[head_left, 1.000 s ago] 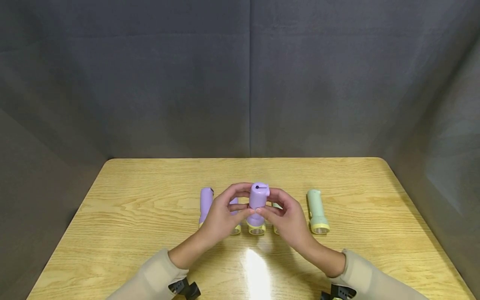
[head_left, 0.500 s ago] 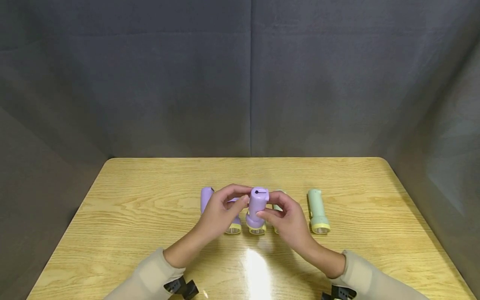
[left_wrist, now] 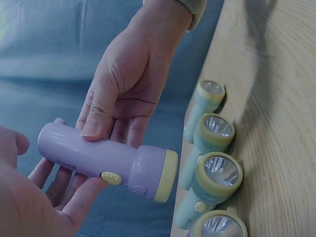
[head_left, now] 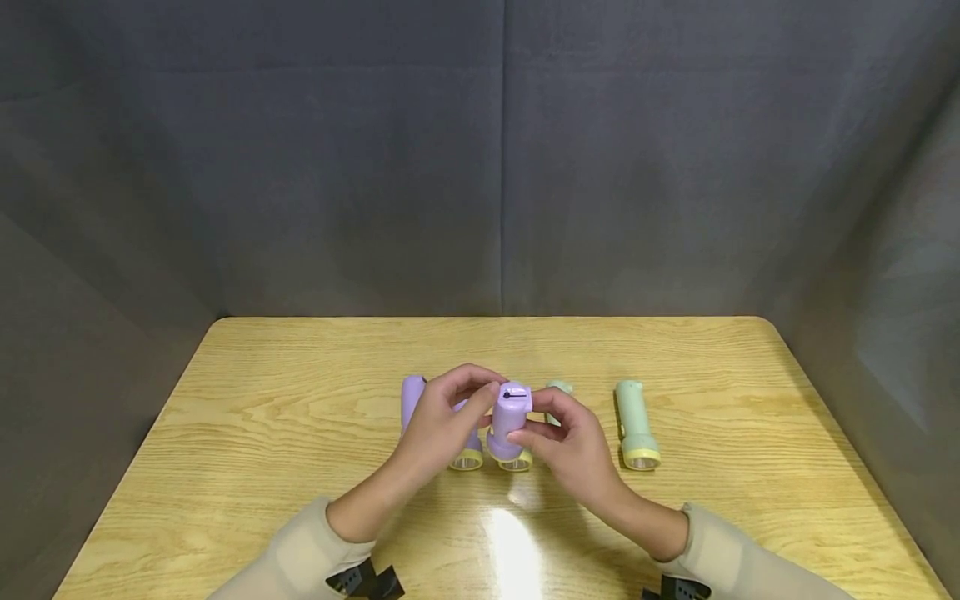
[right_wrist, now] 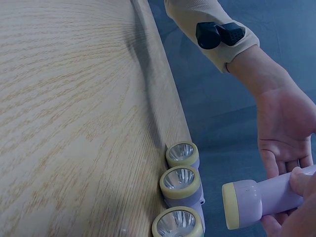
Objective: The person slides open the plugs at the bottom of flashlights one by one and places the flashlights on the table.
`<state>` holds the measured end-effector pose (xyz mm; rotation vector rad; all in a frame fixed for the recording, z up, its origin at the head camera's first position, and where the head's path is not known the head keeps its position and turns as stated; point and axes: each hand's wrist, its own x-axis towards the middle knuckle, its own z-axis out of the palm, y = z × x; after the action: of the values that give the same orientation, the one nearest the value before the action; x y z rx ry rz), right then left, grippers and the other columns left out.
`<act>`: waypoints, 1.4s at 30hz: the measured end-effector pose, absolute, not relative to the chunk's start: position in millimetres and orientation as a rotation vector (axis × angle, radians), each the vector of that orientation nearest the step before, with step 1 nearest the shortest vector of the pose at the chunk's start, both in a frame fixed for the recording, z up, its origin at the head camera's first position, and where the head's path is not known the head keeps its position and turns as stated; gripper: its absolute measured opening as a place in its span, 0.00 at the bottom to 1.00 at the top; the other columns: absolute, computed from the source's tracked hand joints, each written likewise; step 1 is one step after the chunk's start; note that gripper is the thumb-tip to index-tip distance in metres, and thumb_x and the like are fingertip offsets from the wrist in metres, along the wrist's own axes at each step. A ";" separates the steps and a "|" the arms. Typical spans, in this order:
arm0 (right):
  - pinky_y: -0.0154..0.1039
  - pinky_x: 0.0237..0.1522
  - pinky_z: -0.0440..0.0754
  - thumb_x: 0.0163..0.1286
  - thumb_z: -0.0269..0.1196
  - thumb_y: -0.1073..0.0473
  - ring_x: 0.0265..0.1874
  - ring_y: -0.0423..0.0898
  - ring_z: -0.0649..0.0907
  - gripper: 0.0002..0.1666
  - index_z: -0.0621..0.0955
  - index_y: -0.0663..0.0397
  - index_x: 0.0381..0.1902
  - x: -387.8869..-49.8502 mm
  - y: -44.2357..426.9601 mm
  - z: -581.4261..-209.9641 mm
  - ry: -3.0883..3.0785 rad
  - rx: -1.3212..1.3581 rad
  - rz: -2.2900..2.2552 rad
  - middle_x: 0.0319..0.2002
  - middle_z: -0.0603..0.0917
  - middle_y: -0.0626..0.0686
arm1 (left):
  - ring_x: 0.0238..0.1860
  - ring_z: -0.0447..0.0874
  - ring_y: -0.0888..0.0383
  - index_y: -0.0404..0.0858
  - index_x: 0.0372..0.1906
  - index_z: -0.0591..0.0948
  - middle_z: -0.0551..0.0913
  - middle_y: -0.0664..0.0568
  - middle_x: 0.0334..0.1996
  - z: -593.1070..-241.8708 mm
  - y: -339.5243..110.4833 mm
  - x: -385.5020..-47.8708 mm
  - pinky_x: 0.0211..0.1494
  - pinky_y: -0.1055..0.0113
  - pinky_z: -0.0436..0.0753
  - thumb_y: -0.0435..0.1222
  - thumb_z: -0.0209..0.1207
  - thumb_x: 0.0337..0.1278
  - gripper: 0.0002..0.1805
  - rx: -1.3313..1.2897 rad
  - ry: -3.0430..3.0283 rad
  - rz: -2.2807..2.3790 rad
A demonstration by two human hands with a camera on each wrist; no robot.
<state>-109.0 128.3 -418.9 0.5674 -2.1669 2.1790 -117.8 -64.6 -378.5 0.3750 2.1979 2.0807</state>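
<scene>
Cloth (head_left: 337, 192), dark grey, hangs beyond both grips. Wood-grained counter (head_left: 225, 475) spreads beneath them. Beige sleeves (head_left: 303, 550) cover the forearms behind the grips. The right grip (head_left: 567, 442) is clamped on a lilac flashlight (head_left: 511, 423), its thumb pressed on the near side of the barrel. The left grip (head_left: 437, 418) is apart: its thumb stands off the barrel in the left wrist view, while its other fingers reach behind and below the barrel, one of them touching it beside the switch. The lilac flashlight is between the two grips, raised off the counter and nearly upright, tail up and cream lens end down. Below and to the left of the right grip, three more lilac flashlights (right_wrist: 180, 185) lie in a row on the counter. Three green flashlights (left_wrist: 219, 172) continue that row below and to the right of the left grip, the outermost clear of the right grip on its far side. All six point their lenses towards the person. Small black devices (head_left: 365, 581) sit on the sleeves behind the grips. A ridged cream switch (left_wrist: 111, 178) is on the held barrel, close to the left grip's fingertip. A thin black slot (head_left: 515, 395) marks its tail, between the two grips.
</scene>
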 end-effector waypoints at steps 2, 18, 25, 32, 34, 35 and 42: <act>0.43 0.52 0.85 0.58 0.71 0.78 0.50 0.47 0.86 0.19 0.80 0.72 0.47 -108.7 128.1 -419.2 -2.162 0.582 2.179 0.49 0.81 0.63 | 0.56 0.82 0.49 0.35 0.49 0.84 0.85 0.46 0.48 -377.4 -64.1 -116.9 0.50 0.57 0.88 0.35 0.58 0.73 0.09 0.353 2.192 2.081; 0.42 0.50 0.86 0.58 0.70 0.78 0.47 0.49 0.87 0.19 0.79 0.72 0.48 -109.3 128.1 -420.7 -2.177 0.600 2.185 0.50 0.80 0.63 | 0.47 0.82 0.53 0.35 0.42 0.83 0.84 0.46 0.43 -376.3 -58.0 -118.5 0.47 0.57 0.87 0.33 0.60 0.67 0.06 0.272 2.225 2.048; 0.42 0.46 0.88 0.58 0.71 0.77 0.42 0.47 0.88 0.19 0.80 0.71 0.47 -108.2 126.2 -419.3 -2.182 0.578 2.188 0.49 0.82 0.63 | 0.41 0.79 0.55 0.32 0.40 0.81 0.81 0.45 0.39 -373.7 -57.1 -117.8 0.45 0.59 0.87 0.31 0.59 0.66 0.05 0.247 2.193 2.068; 0.42 0.44 0.88 0.58 0.71 0.78 0.39 0.47 0.89 0.18 0.80 0.72 0.47 -107.7 124.7 -417.5 -2.192 0.574 2.189 0.48 0.82 0.65 | 0.40 0.78 0.55 0.31 0.39 0.79 0.80 0.45 0.37 -372.5 -56.6 -118.6 0.45 0.59 0.87 0.29 0.58 0.65 0.03 0.246 2.181 2.059; 0.42 0.44 0.88 0.57 0.71 0.78 0.38 0.48 0.89 0.18 0.80 0.72 0.46 -107.8 124.7 -417.0 -2.198 0.573 2.183 0.47 0.82 0.66 | 0.40 0.78 0.55 0.31 0.39 0.79 0.80 0.45 0.38 -372.5 -56.9 -118.8 0.46 0.59 0.87 0.28 0.58 0.65 0.03 0.248 2.177 2.054; 0.42 0.44 0.88 0.57 0.71 0.78 0.38 0.48 0.89 0.18 0.81 0.72 0.46 -107.9 124.7 -416.8 -2.204 0.573 2.177 0.47 0.82 0.67 | 0.40 0.78 0.55 0.31 0.39 0.79 0.80 0.45 0.38 -372.3 -57.0 -118.7 0.45 0.59 0.87 0.29 0.58 0.65 0.03 0.250 2.176 2.054; 0.43 0.43 0.88 0.57 0.72 0.77 0.38 0.49 0.89 0.17 0.82 0.70 0.44 -108.4 125.0 -416.5 -2.225 0.567 2.147 0.45 0.84 0.66 | 0.40 0.78 0.55 0.31 0.38 0.78 0.80 0.45 0.37 -372.2 -58.3 -120.1 0.44 0.59 0.87 0.28 0.58 0.65 0.03 0.267 2.172 2.032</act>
<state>-108.4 125.0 -416.5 0.5667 -2.2254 2.1465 -120.1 -58.3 -372.2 0.2669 2.1721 2.0321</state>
